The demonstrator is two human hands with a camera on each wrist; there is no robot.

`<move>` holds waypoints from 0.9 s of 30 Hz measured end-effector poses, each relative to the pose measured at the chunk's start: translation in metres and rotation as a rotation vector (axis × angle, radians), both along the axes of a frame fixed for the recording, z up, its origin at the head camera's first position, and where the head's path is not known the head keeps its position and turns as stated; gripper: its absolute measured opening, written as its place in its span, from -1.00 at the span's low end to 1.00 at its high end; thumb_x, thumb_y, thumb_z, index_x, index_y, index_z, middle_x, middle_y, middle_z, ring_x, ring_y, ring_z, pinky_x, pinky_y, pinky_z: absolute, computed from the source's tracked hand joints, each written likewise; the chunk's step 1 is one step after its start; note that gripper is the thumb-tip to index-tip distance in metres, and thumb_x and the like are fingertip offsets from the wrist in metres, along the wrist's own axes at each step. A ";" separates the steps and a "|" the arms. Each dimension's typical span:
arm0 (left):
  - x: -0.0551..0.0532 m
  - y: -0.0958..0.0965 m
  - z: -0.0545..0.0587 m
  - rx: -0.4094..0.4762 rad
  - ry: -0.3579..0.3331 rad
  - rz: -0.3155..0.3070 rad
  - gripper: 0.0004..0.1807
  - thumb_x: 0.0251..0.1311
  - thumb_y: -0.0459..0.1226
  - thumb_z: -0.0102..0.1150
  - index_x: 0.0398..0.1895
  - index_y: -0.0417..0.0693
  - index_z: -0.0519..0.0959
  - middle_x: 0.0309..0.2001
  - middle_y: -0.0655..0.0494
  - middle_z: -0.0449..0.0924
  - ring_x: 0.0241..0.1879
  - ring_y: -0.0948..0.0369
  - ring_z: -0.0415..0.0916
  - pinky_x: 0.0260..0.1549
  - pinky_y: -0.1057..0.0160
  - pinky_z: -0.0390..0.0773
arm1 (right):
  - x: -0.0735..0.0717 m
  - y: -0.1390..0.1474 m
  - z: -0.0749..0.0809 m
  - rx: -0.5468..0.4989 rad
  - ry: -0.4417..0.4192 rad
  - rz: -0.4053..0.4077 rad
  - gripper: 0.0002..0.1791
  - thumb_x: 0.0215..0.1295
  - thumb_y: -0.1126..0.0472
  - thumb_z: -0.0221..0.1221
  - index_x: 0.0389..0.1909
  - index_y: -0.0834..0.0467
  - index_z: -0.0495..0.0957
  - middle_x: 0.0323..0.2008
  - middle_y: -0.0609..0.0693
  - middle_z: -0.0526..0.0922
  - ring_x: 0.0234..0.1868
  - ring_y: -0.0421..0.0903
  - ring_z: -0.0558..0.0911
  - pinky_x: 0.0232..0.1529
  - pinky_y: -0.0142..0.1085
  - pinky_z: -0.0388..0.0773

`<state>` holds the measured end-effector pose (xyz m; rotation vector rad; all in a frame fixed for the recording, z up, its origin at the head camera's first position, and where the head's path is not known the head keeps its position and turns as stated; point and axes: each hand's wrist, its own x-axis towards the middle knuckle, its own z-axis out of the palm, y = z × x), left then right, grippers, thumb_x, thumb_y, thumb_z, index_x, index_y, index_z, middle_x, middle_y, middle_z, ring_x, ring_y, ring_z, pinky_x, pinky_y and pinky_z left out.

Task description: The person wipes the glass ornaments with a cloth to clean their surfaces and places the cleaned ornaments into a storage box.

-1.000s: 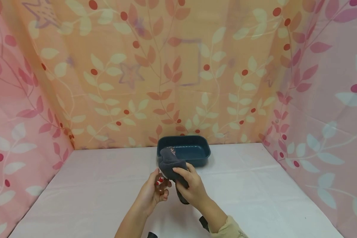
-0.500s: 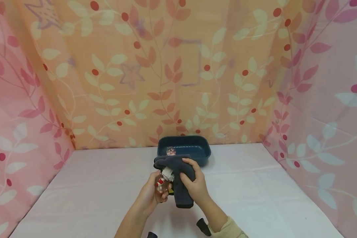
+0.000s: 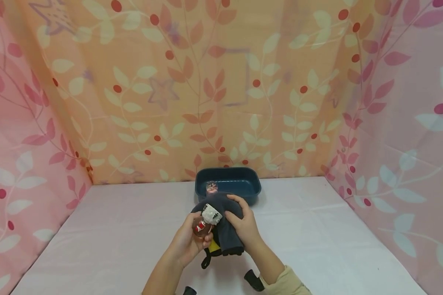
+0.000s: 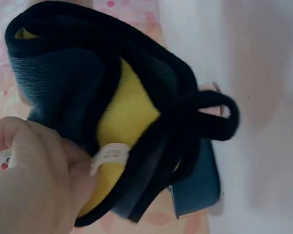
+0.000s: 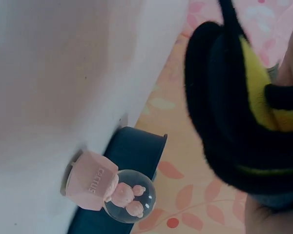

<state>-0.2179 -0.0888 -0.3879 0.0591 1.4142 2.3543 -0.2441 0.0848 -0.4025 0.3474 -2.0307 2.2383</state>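
My left hand grips a small snow globe by its clear ball, which has a red figure inside. Its white base points up and right, against the cloth. A dark grey and yellow cloth with black edging is held by my right hand, thumb on the near side, and drapes behind and below the globe. In the left wrist view the cloth's hanging loop and white label show; most of the globe is hidden there by my left hand.
A dark blue basin stands at the back of the white table. Before it stands a second snow globe with a pink base and pink cactus shapes. Patterned curtains enclose the back and sides.
The cloth has swung down and opened out behind the left hand's globe, showing its yellow side and loop. The globe's white base and the pink globe beyond have come into view.
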 end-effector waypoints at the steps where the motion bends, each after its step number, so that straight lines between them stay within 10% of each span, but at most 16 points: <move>1: 0.000 0.000 0.000 0.006 -0.005 0.006 -0.49 0.46 0.06 -0.27 0.09 -0.22 0.25 -0.27 0.05 0.38 -0.50 0.28 0.28 -0.44 0.39 0.35 | 0.000 0.001 0.000 0.002 -0.001 -0.012 -0.49 0.30 0.35 0.11 0.27 0.18 0.35 0.28 0.17 0.35 0.19 0.08 0.44 0.09 -0.20 0.46; 17: -0.002 -0.005 -0.003 0.052 -0.010 0.026 -0.47 0.52 0.09 -0.46 0.06 -0.20 0.25 -0.32 0.03 0.48 -0.46 0.28 0.43 -0.44 0.41 0.52 | 0.008 0.016 0.009 0.000 0.108 -0.191 -0.52 0.33 0.39 0.08 0.27 0.16 0.35 0.24 0.15 0.36 0.09 0.11 0.47 -0.06 -0.31 0.55; 27: -0.001 -0.007 0.000 0.063 -0.008 0.056 -0.69 0.46 -0.08 -0.13 0.03 -0.10 0.21 -0.29 0.08 0.46 -0.41 0.24 0.46 -0.37 0.35 0.55 | 0.012 0.010 0.010 0.054 0.198 -0.216 -0.54 0.33 0.40 0.09 0.25 0.16 0.37 0.24 0.11 0.40 0.10 0.06 0.47 0.00 -0.34 0.51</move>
